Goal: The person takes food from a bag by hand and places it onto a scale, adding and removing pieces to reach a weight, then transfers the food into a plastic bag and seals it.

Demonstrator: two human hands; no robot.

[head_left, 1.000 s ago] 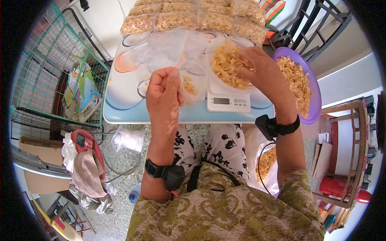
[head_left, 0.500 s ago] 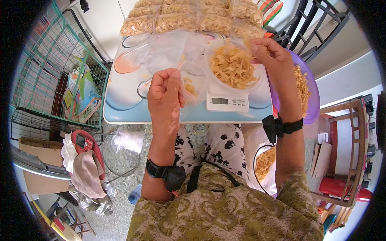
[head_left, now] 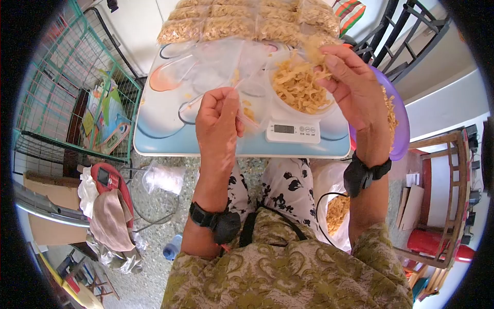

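My left hand [head_left: 218,116] is closed on the edge of a clear plastic bag [head_left: 251,110], which has a few yellowish dried pieces inside. Right of it, a bowl of dried pieces [head_left: 299,85] rests on a white scale [head_left: 293,132] with a small display. Above the bowl's right side is my right hand [head_left: 352,77], its fingers pinching some of the dried pieces. Several filled clear bags [head_left: 231,26] lie in rows at the table's far end.
A purple basin [head_left: 399,98] with more dried pieces stands right of the table [head_left: 175,147]. At the left is a green wire cage [head_left: 51,98]. An open bag of dried pieces [head_left: 337,211] sits below the table, beside my legs.
My left hand and the bag have shifted slightly right. My right hand has turned and moved a little, its fingers more spread over the bowl.
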